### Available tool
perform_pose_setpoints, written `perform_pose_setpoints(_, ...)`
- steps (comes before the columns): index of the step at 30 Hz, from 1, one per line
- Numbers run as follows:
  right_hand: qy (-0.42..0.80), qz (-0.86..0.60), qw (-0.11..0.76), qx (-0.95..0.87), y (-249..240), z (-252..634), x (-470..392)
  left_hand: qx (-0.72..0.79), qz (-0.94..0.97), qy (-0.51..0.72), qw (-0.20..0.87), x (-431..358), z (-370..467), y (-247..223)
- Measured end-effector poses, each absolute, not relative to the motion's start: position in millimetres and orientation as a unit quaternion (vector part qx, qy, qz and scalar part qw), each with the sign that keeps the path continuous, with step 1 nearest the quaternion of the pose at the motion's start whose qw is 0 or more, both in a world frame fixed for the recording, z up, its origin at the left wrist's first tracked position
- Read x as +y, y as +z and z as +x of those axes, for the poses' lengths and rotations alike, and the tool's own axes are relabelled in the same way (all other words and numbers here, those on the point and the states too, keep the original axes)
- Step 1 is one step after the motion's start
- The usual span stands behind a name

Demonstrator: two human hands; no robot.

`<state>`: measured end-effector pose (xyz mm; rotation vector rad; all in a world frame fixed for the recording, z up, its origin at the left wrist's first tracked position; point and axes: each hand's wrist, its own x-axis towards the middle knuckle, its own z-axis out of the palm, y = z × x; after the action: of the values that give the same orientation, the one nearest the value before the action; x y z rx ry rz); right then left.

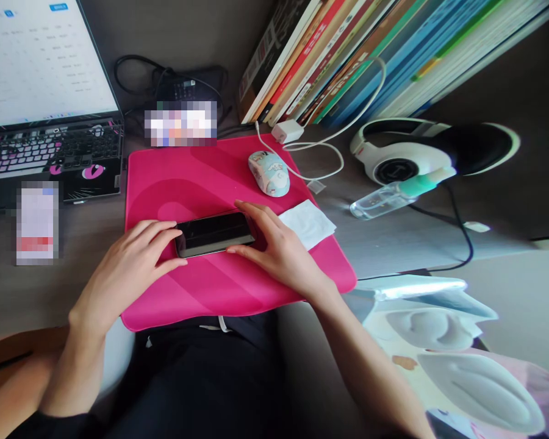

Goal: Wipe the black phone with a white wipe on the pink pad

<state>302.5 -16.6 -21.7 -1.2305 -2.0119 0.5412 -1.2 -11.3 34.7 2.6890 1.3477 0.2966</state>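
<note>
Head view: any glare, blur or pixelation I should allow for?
In the head view, the laptop screen is bright and its text too soft to read; mosaic blocks hide two patches; the dark phone screen carries a paler band, probably reflection.

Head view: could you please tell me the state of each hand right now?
Left hand: open, fingertips at the black smartphone's left end.
Right hand: open, thumb and fingers spread about its right end.
</note>
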Motion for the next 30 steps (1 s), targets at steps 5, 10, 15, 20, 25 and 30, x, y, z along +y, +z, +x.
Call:
perform_pose_setpoints(5,0.206,-0.477,0.350,-0.780,-23,303,-17,0.456,0.884,0.084,0.056,-12,-2,40)
perform_pose_setpoints(10,0.204,-0.474,0.350,-0.782,-22,303,-18,0.461,0.881,0.084,0.068,-11,-1,37)
perform_pose_setpoints(15,0.208,-0.483,0.341,-0.779,-21,303,-19,0.465,0.876,0.099,0.083,-11,0,36)
perform_pose_setpoints(20,0.213,-0.483,0.336,-0.780,-21,303,-19,0.468,0.874,0.096,0.085,-9,1,36)
perform_pose_setpoints(25,0.208,-0.481,0.331,-0.785,-22,303,-18,0.470,0.874,0.100,0.076,-8,-2,32)
perform_pose_setpoints(30,0.210,-0.477,0.327,-0.789,-22,304,-18,0.470,0.872,0.095,0.098,-5,-4,29)
